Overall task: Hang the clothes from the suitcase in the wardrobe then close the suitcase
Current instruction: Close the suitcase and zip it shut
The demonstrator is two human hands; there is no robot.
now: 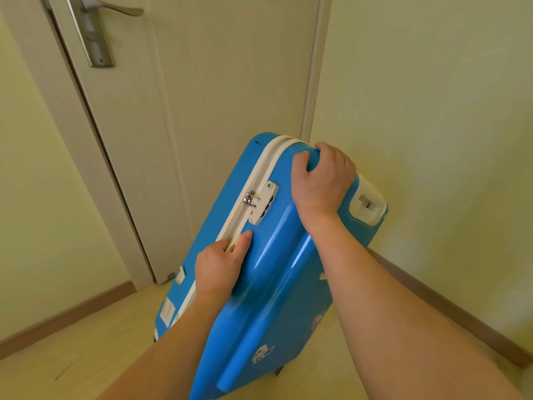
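Suitcase (277,284): blue, zipped shut (tilted on floor).
Left hand (220,264): fingers curl round side handle (233,244).
Right hand (323,180): fingers grip top corner.

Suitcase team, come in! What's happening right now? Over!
Left hand grips side handle. Right hand clutches top corner of blue suitcase, zipped shut, tilted up. Closed door right behind it.

A pale door (202,82) stands between cream walls (432,82) above light flooring (72,356).
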